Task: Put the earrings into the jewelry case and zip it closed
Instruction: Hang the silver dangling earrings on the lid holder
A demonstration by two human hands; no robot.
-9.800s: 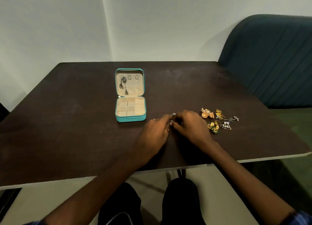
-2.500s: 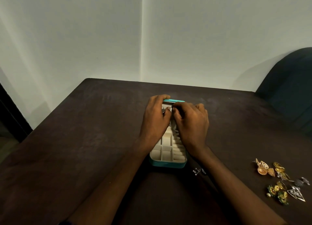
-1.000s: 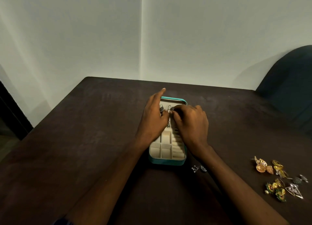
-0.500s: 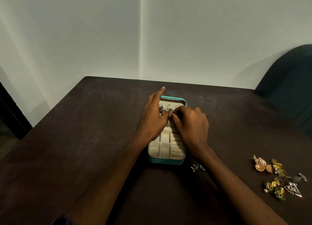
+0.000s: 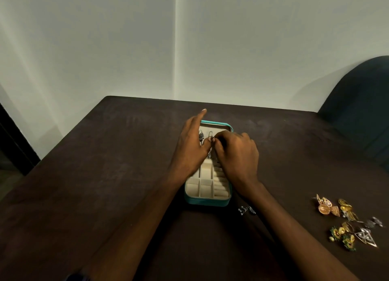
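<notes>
The open jewelry case (image 5: 207, 200) sits mid-surface. Both hands work at its lid: the right hand (image 5: 235, 152) pinches a tiny earring (image 5: 212, 138), the left hand (image 5: 192, 146) steadies with straight fingers. Earrings look light and easily bent; hold them by the hook.

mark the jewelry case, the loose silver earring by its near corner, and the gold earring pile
jewelry case (image 5: 207, 201): head view, teal front wall.
silver earring (image 5: 246, 210): head view, middle of the small cluster.
gold earring pile (image 5: 334, 210): head view, on the orange-gold pieces at its upper left.

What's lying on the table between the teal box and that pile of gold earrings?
A small silver earring pair, near the jewelry case; toward the gold earrings it is bare table.
</notes>
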